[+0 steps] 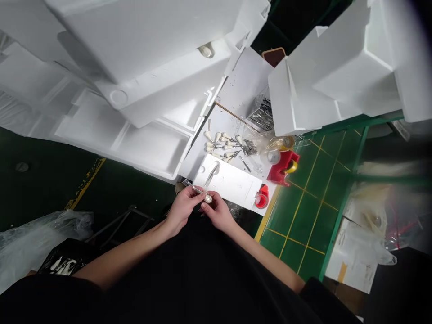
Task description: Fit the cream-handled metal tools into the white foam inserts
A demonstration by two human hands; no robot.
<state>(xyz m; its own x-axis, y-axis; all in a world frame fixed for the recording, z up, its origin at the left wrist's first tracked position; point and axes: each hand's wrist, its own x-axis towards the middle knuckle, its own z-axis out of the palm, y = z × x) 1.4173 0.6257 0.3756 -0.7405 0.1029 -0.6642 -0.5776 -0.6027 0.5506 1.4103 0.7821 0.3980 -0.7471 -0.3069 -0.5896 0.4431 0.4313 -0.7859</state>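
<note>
My left hand [182, 208] is closed around a slim tool wrapped in clear plastic [208, 198], its rounded pale end sticking out past my thumb. My right hand [218, 211] pinches near that rounded end, fingertips bent inward. The wrapping's clear far end points up and left. Just beyond my hands lies a white foam tray [236, 179] with a metallic, slender piece [212, 173] in its recess. Behind the tray, several tools with white bulb-shaped handles [227, 146] and thin metal shafts lie in a loose pile.
Large white foam boxes [151, 103] rise at the left, and more foam pieces [337, 76] stand at the right. A red tape dispenser [281, 168] and a red tape roll [261, 200] sit by the table's right edge. Dark metal pieces fill a clear bag [262, 114].
</note>
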